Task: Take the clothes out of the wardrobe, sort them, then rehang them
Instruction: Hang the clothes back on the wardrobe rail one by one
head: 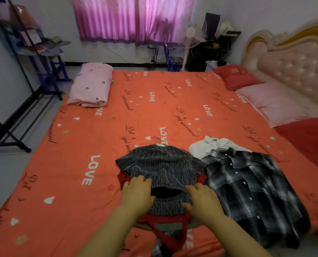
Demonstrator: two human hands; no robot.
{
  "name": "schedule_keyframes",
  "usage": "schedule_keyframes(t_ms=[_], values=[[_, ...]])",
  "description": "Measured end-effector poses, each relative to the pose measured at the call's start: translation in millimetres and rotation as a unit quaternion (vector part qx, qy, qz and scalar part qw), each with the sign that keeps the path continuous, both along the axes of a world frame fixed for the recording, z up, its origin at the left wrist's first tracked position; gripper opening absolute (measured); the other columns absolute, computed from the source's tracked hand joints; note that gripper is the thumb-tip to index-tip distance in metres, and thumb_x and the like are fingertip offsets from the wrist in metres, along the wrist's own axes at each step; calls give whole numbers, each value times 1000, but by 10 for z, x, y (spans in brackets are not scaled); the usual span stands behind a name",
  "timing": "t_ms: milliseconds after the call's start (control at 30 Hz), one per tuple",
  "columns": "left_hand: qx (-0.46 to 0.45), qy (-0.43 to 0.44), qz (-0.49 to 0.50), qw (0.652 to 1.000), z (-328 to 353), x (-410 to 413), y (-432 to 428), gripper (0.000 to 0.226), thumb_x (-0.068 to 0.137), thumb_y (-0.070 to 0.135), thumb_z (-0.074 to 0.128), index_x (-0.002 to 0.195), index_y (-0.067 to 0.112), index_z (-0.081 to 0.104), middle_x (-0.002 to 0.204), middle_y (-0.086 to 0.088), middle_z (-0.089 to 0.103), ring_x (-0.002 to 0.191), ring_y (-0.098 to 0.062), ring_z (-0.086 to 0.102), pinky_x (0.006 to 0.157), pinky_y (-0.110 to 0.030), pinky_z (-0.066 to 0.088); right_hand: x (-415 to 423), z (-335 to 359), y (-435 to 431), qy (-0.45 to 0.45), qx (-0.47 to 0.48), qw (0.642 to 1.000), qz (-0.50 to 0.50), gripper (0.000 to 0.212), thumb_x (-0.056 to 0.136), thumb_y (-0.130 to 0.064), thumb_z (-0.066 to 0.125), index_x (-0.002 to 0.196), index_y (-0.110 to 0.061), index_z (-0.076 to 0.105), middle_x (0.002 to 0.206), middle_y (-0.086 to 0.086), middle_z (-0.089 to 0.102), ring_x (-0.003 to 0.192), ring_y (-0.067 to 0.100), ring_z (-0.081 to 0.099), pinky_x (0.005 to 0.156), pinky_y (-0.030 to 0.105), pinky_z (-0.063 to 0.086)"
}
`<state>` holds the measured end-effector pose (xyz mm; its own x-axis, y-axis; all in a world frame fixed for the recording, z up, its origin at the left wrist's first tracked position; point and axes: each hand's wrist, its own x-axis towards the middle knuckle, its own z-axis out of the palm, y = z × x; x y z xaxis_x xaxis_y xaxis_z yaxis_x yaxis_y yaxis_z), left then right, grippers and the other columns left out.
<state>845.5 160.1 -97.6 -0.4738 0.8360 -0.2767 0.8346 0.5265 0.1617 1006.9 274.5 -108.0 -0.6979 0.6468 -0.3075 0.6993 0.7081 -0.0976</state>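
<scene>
**Grey top flat on bed, both hands on it**

- Left hand (135, 193) and right hand (203, 200): both lie palm-down on the lower part of the grey knit top (161, 167), one at each side edge. Fingers relaxed, a little spread, resting on the fabric. No pinch or curl round the cloth visible.
- Between the hands there is a dark opening in the top's fabric.
- Top lies spread on the bed sheet (98, 145) (orange-red, "LOVE" print), near the bed's front edge, approx. centre. Metal hanger hook (157, 139) sticks out past its far end.
- Red garment (163, 219) lies under the top. It shows at both sides and runs toward the bed's front edge.
- Plaid shirt (247, 188), dark w/ white buttons, lies just right of the top, touching it at the sleeve.
- White shirt (204, 144) lies partly under the plaid shirt's collar end, on its far side.
- Far left corner of bed: folded pink quilt (92, 86). Right side: red pillow (234, 76) and pink pillow (277, 104) against the padded headboard (293, 71).
- Black clothes rack (11, 115) stands on the floor left of the bed. No clothes visible on its lower bars; top is out of view.
- Back wall: pink curtain (132, 19), standing fan (190, 34) to its right.
</scene>
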Motion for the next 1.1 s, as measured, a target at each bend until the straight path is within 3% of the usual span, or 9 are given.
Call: schedule_keyframes(t_ms=[333,667,1100], values=[[-28,-24,61,997,-404,-629,1037,53,94,38,48,142,20,31,138,-1,38,128,-22,35,103,-36,32,-875,-470,1330,-9,-60,996,59,56,95,-42,47,145,-22,30,138,3,42,127,23,39,106,35,31],[-34,-58,139,988,-1228,-1325,2353,57,97,41,42,146,19,24,143,-1,34,129,-21,35,105,-36,32,-2226,-1544,3025,-29,-97,988,117,48,95,-38,49,136,-13,43,130,12,47,119,29,45,98,37,40],[-85,-101,173,976,-2357,-1663,2580,58,97,46,37,148,26,18,149,5,25,134,-15,29,112,-29,24,-3380,-3183,3845,-23,-72,989,126,40,94,-9,39,134,-13,43,124,13,51,110,33,50,84,38,42]])
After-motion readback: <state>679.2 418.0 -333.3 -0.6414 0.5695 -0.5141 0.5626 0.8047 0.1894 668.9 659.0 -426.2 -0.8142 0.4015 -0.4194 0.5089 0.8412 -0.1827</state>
